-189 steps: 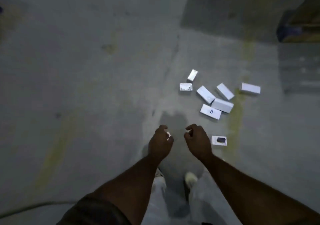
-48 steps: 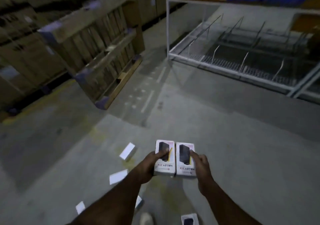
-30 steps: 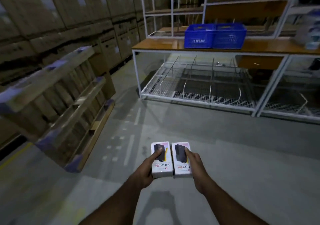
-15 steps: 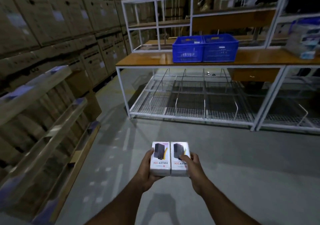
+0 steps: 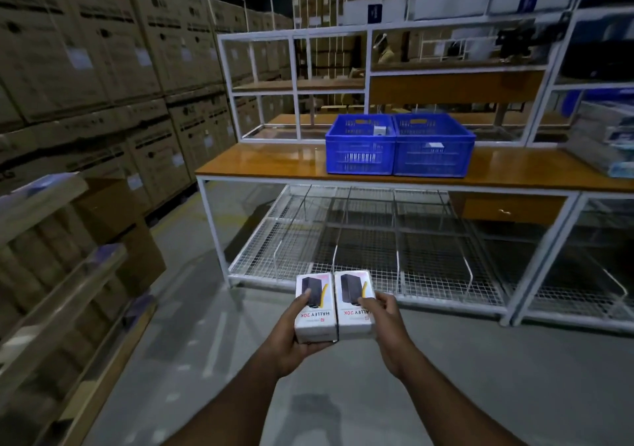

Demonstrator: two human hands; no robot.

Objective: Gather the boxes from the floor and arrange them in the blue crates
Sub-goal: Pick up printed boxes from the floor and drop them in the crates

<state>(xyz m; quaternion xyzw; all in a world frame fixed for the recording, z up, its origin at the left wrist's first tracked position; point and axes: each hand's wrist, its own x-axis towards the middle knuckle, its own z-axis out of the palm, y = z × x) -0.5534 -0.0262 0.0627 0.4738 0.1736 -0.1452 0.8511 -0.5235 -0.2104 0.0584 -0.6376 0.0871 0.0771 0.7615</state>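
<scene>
Head view: left hand [image 5: 291, 337] grips left white box [image 5: 315, 312], right hand [image 5: 386, 322] grips right white box [image 5: 353, 303], boxes touching, lower centre. Two blue crates [image 5: 398, 145] side by side on wooden bench [image 5: 260, 162], centre frame.

Two white boxes [image 5: 334, 305] bear black pictures with yellow accents and red lettering. Both crates [image 5: 399, 157] are blue, on an orange-brown desk [image 5: 267, 164] with white frame.

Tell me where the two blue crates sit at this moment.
In the head view, the two blue crates stand side by side, touching, on the wooden bench top, right of centre and above the wire shelf.
</scene>
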